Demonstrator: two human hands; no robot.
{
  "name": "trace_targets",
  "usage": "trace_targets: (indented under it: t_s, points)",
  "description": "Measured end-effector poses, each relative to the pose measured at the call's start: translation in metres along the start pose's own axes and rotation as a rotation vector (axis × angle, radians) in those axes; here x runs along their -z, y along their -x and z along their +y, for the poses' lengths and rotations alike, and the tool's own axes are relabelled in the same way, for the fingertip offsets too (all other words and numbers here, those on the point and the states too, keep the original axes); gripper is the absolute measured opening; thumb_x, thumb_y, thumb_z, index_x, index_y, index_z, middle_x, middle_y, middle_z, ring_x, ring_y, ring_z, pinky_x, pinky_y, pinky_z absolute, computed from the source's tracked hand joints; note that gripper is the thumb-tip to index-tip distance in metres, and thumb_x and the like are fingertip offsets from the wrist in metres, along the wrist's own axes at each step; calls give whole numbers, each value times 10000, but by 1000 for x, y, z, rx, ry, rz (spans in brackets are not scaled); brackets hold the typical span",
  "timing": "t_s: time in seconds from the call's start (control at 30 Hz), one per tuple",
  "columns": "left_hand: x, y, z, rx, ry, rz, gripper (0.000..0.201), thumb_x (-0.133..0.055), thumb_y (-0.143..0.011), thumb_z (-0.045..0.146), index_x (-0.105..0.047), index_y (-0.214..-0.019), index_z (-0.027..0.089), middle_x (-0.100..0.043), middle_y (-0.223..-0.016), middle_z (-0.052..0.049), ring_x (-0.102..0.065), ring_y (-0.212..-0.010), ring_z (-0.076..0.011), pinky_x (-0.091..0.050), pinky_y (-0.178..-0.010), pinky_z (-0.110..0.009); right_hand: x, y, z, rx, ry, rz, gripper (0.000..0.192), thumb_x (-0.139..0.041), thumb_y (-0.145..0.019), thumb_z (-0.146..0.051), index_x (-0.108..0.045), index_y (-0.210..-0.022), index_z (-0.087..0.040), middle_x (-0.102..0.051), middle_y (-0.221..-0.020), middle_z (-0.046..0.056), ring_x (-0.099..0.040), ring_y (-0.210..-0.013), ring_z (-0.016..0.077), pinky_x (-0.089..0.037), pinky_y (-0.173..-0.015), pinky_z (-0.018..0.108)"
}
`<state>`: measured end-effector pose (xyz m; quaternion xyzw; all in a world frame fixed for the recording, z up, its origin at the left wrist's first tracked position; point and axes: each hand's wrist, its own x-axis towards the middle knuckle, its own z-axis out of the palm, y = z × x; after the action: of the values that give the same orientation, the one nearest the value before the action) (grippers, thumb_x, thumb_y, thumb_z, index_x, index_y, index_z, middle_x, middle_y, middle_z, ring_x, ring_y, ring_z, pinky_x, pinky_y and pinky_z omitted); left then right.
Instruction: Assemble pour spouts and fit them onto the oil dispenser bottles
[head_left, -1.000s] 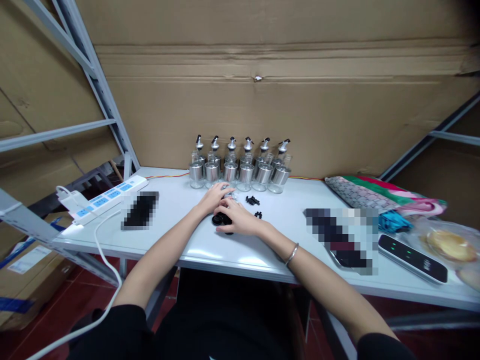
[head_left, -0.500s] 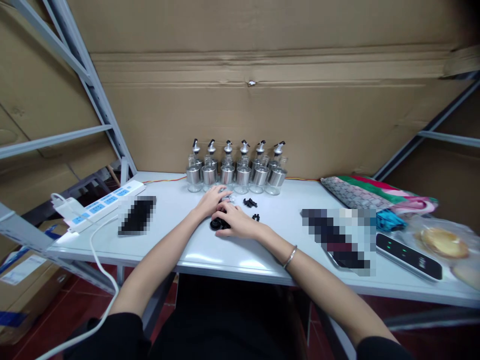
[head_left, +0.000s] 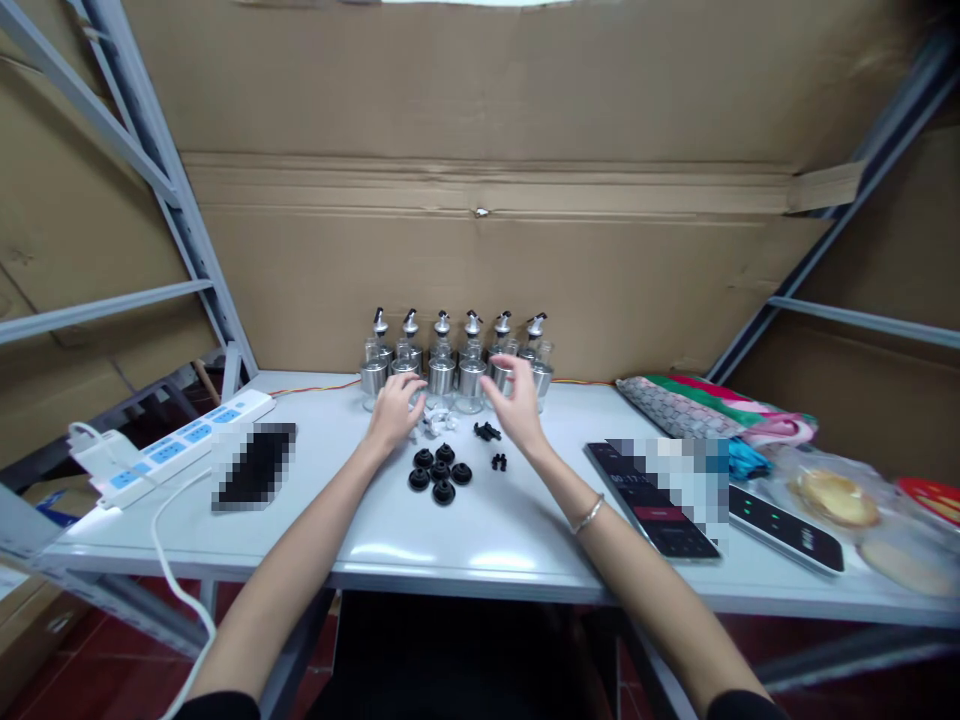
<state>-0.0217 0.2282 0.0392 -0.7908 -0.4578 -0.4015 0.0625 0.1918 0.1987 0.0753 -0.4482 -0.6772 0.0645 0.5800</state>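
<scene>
Both hands have lifted off the black caps (head_left: 439,475) at frame centre, left hand (head_left: 394,412) and right hand (head_left: 516,400) released, near the bottles (head_left: 454,360).

Both bare forearms reach up from the bottom edge toward the frame's centre, converging slightly. The left hand (head_left: 391,412) sits just left of centre, palm down, fingers loosely curled. The right hand (head_left: 516,400) — just right of centre — is raised, fingers spread and empty, a bangle on its wrist.
</scene>
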Motion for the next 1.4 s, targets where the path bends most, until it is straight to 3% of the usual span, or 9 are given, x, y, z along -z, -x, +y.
trace_targets:
  t_s: [0.07,0.17,0.37,0.57,0.73,0.97,1.1,1.27,1.4]
  points:
    - [6,-3,-3,63,7,116,236,-475,-848,203,-609,-1041,186,-561,-1134,-76,-479,-1111,-220,-402,-990,-387,14,-26,20,-150,6,270,452,-466,-834,-307,-373,-1260,-191,-494,-1163,126,-505,-1070,198,-417,-942,372]
    - [11,-5,-7,137,21,236,244,-488,-826,182,-602,-1042,186,-536,-1150,-89,-470,-1113,-235,-387,-1002,-405,36,-66,55,-324,111,422,519,-429,-826,-276,-323,-1311,-128,-487,-1221,152,-506,-1108,176,-398,-968,343]
    - [10,-5,-11,178,53,275,219,-487,-808,155,-598,-994,189,-525,-1119,-86,-481,-1090,-230,-392,-1001,-406,56,-132,96,-485,285,100,319,-560,-760,-325,-651,-987,-121,-662,-1059,149,-595,-981,213,-429,-899,348]
    - [12,-5,-3,123,51,261,194,-492,-820,159,-602,-972,207,-532,-1130,-75,-481,-1101,-227,-395,-999,-411,54,-153,100,-468,314,28,214,-609,-700,-184,-710,-871,-105,-715,-863,129,-632,-767,179,-462,-749,288]
    - [20,-6,11,64,65,266,182,-475,-838,163,-588,-974,205,-530,-1125,-71,-470,-1112,-222,-391,-1002,-407,60,-155,97,-366,344,58,189,-577,-723,-161,-693,-856,-95,-705,-899,142,-618,-827,191,-445,-799,293]
    - [25,1,35,74,198,404,355,-390,-904,332,-375,-1234,202,-451,-1236,-122,-424,-1201,-225,-406,-984,-397,88,-176,41,95,178,539,250,-344,-910,-291,-480,-1057,-142,-621,-972,126,-595,-898,192,-439,-832,372]
    - [18,2,66,51,433,329,481,-447,-872,440,-308,-1267,201,-421,-1277,-140,-429,-1205,-227,-434,-946,-370,82,-146,-21,265,-12,587,334,-169,-958,-416,-400,-1090,-214,-577,-923,64,-608,-878,163,-464,-782,366]
    - [12,-1,105,27,737,35,773,-711,-667,487,-331,-1272,192,-423,-1334,-142,-418,-1239,-274,-400,-993,-398,43,-74,-77,171,-552,397,198,-332,-919,-441,-408,-937,-259,-506,-677,-24,-564,-601,116,-430,-523,242]
    - [11,5,106,176,874,-152,588,-739,-618,450,-496,-1060,147,-619,-954,-78,-593,-859,-220,-483,-754,-336,8,-39,-89,-81,-891,-35,175,-436,-859,-412,-422,-825,-241,-445,-559,-50,-521,-524,114,-378,-433,227]
